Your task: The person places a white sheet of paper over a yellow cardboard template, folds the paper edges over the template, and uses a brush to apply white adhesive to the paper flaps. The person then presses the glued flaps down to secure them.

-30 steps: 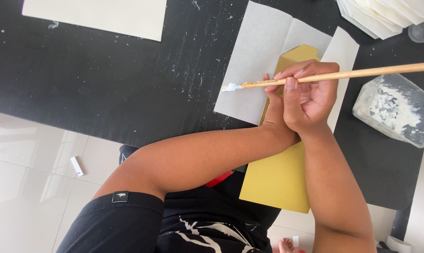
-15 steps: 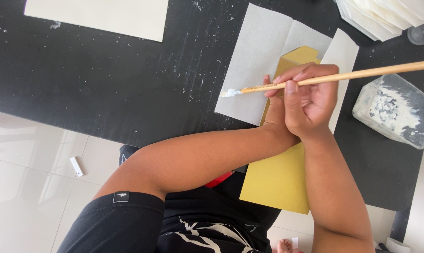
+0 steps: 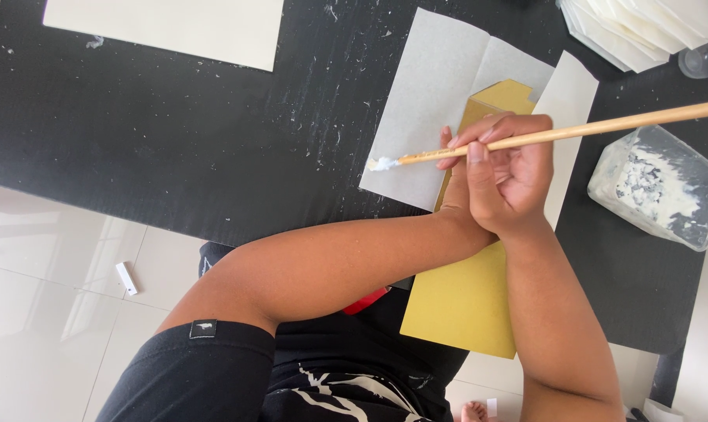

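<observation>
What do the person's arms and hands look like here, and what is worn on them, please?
Both forearms are bare, with no gloves, rings or watch visible on the right hand or the mostly hidden left hand. The left upper arm wears a short black sleeve carrying a small white mark on its hem.

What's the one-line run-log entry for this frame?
right hand: grips brush, white paste on tip | left hand: pressing gold card | under it: white paper | near: paste tub
</observation>
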